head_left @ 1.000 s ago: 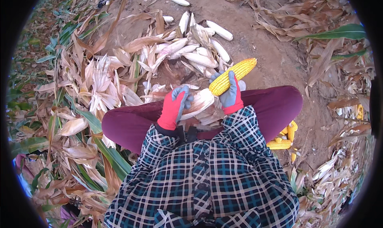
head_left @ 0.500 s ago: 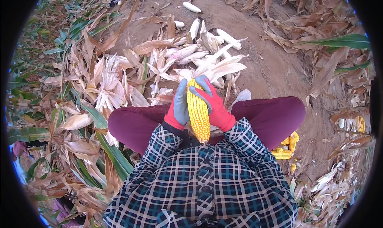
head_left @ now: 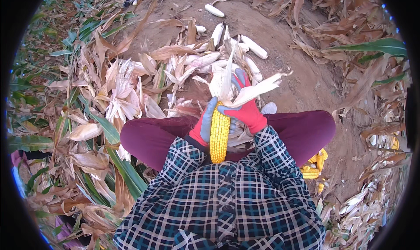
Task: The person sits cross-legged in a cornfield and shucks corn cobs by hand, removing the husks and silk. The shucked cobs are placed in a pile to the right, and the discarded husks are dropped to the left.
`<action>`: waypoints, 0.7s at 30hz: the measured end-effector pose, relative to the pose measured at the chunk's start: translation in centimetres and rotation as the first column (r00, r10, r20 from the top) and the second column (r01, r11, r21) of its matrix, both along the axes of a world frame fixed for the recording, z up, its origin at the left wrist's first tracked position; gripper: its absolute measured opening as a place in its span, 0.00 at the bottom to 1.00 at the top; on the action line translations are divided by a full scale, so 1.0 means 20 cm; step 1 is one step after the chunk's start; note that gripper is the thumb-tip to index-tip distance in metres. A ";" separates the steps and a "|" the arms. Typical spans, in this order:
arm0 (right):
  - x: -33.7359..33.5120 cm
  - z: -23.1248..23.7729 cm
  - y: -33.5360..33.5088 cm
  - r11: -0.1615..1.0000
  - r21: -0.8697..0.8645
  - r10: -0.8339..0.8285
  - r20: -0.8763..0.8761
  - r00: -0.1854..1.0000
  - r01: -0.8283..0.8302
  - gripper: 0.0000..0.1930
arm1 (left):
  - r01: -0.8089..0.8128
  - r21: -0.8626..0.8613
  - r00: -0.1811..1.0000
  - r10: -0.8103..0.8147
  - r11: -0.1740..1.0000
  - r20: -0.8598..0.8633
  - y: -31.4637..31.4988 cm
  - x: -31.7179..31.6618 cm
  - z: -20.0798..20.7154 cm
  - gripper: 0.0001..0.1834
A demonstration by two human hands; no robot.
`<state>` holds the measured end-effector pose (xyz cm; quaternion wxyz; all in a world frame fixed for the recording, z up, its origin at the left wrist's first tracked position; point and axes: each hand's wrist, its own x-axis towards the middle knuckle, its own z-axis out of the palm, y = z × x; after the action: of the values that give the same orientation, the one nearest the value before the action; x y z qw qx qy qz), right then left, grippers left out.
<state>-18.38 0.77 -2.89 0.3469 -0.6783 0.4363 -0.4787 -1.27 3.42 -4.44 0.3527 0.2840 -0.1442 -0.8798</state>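
Observation:
A yellow ear of corn (head_left: 219,136) lies in front of my chest, its bare kernels showing and its lower end toward me. My left hand (head_left: 207,121), in a red and grey glove, is wrapped round the ear's left side near the top. Pale husk leaves (head_left: 258,90) are peeled back at the far end and spread up and to the right. My right hand (head_left: 246,108), gloved the same way, is closed round the base of these husks, with its thumb against the top of the ear. Part of its fingers is hidden by the husk.
Just beyond my crossed legs lies a heap of unpeeled ears (head_left: 205,60) and loose husks. Several peeled yellow ears (head_left: 313,164) sit by my right knee. Dry leaves and stalks (head_left: 94,162) cover the ground on my left. Bare soil (head_left: 302,75) stretches ahead to the right.
The husk leaves now stand up and fan rightward round my right hand. That hand has shifted from the ear's upper side to the husk base, and the ear hangs more upright.

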 end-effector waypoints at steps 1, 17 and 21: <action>0.02 0.00 0.00 0.999 0.018 0.047 0.047 0.998 -0.048 0.47 | 0.028 -0.013 0.999 -0.028 1.000 -0.014 0.02 0.00 0.00 0.40; 0.15 0.19 0.04 0.877 0.420 0.121 0.274 0.954 -0.232 0.19 | 0.157 -0.503 0.824 0.169 0.850 0.541 0.19 -0.04 0.13 0.36; 0.11 0.41 0.06 0.851 0.422 -0.032 0.636 0.771 -0.313 0.23 | -0.068 -0.447 0.930 0.218 0.892 0.295 0.19 -0.08 0.24 0.39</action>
<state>-16.20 1.96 5.23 0.6721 -0.3984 0.3527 -0.5149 -2.95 7.15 0.35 0.4412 0.3557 -0.3706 -0.7358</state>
